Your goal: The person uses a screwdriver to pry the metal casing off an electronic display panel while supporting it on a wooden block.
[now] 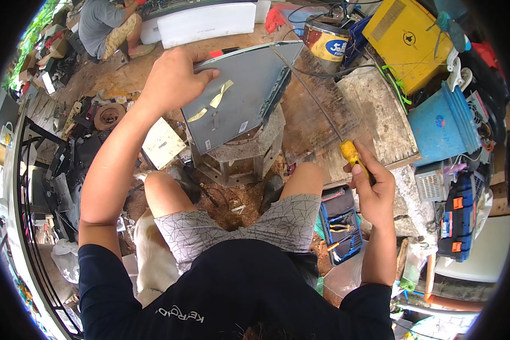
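Observation:
A flat grey panel (232, 122) leans over a low stool (255, 148) in front of my knees, with torn strips of yellowish tape on its face. My left hand (175, 78) grips the panel by its upper left edge, thumb on the face. Closed around the yellow handle of a long screwdriver (350, 152) is my right hand (375, 184). The screwdriver's thin shaft slants up and left, its tip end at the panel's upper right edge. Whether the tip touches the edge I cannot tell.
To the right are wooden boards (374, 107), a yellow case (411, 42), a blue bin (442, 122) and a round tin (326, 42). A tool pouch (341, 229) lies by my right knee. A dog (154, 255) is at my left leg. Another person (107, 28) crouches far left.

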Tool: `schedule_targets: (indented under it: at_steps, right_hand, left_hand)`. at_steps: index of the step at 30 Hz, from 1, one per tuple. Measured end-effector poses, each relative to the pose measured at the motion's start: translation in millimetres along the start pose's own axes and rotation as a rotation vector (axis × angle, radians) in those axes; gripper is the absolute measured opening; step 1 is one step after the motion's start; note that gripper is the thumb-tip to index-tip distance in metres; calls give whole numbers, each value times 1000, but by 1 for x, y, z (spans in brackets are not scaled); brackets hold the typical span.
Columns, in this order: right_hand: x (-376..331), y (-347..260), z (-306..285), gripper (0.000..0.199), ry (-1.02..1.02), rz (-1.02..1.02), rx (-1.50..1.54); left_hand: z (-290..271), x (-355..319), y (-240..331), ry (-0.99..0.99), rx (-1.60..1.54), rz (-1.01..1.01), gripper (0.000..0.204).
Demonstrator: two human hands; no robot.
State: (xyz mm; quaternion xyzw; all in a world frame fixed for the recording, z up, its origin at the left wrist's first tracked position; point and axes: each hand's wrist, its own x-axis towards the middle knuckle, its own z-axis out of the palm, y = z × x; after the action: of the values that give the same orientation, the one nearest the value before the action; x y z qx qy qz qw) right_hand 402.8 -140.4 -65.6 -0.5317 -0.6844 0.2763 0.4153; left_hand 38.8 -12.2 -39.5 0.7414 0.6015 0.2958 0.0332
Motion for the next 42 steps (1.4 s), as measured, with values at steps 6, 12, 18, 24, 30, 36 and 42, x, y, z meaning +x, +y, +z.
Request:
schedule_targets:
  at_steps: [6, 12, 18, 24, 30, 36, 42]
  right_hand:
    - [6, -10, -6, 39, -95, 148, -8]
    - [47, -39, -40, 36, -256, 149, -76]
    - [47, -47, -27, 34, -260, 203, 19]
    - [43, -29, -21, 36, -146, 171, -7]
    - [42, -26, -23, 37, -120, 144, -56]
    - [39, -23, -24, 36, -115, 162, -59]
    - [43, -25, -22, 37, -111, 149, -68]
  left_hand:
    - [-3, -4, 0, 11, -12, 5, 28]
    - [-16, -8, -7, -263, -358, -29, 38]
    - [-20, -5, -16, -321, -437, -6, 40]
    - [-21, -11, -3, -259, -367, -44, 39]
    - [-15, -10, -4, -234, -332, -8, 38]
    - [-13, -12, -4, -176, -334, 34, 38]
    - [-14, -13, -2, -200, -328, 24, 38]
